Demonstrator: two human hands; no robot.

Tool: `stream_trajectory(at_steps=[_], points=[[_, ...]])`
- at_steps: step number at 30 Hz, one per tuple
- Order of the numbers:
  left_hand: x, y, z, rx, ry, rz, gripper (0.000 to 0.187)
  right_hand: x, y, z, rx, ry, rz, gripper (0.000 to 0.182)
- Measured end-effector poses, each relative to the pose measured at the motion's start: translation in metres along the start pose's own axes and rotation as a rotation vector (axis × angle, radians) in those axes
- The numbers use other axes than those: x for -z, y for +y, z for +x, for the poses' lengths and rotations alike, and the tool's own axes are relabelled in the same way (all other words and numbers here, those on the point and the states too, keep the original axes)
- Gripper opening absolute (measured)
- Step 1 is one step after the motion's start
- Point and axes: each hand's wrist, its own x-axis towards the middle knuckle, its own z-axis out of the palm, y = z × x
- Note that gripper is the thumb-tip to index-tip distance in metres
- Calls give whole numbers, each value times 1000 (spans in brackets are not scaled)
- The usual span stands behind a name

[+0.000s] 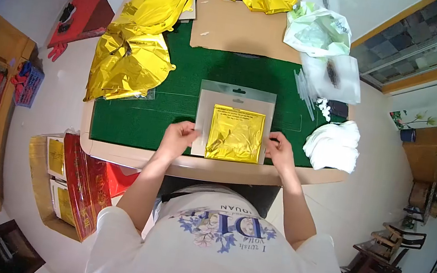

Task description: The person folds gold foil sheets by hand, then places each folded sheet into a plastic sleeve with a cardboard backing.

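Observation:
A clear hang-hole bag [238, 98] lies flat on the green table mat [136, 125] near the front edge. Inside it are a grey-brown card and a folded gold foil piece [235, 134], with small dark print above the foil. My left hand [180, 138] pinches the bag's left edge, low down. On the opposite side my right hand [280, 151] has its fingers closed on the bag's right edge.
Gold foil balloons [134, 57] are heaped at the left and back. A cardboard sheet [245, 28] lies behind. At right are plastic bags [319, 33], clear straws [303, 95] and white cloth-like items [333, 145]. A box [66, 188] of packed bags stands below left.

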Motion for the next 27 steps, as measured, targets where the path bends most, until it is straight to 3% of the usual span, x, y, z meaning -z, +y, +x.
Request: stream_trajectory(at_steps=[2,4,8,10,11,13,16,19,23,26,27], points=[[-3,15,-20,-14,-54,-66,26,2,-4,-15,50,-79,17,28],[-1,17,-26,34,-158,-133,50,6,-11,-23,42,-194,75,50],[-3,21,-25,150,-119,-116,54,9,-3,-16,-1,-183,10,52],[-6,24,-24,197,-53,-170,65,7,-4,-15,-112,-93,37,59],[-7,23,-26,196,-52,-172,65,7,-5,-17,-111,-94,36,59],[-8,20,-32,4,-120,-309,77,7,-8,-22,3,-168,175,76],[-4,15,-29,-16,-163,-366,85,11,-17,-31,101,-318,149,92],[-5,15,-28,-18,-125,-322,81,7,-18,-33,101,-284,146,98],[-10,16,-25,29,-100,-334,76,7,-12,-28,54,-220,181,90],[-20,27,-26,28,30,-213,70,0,-10,-23,6,-67,149,75],[-24,44,-31,57,91,86,71,-1,-1,-19,100,18,-23,67]])
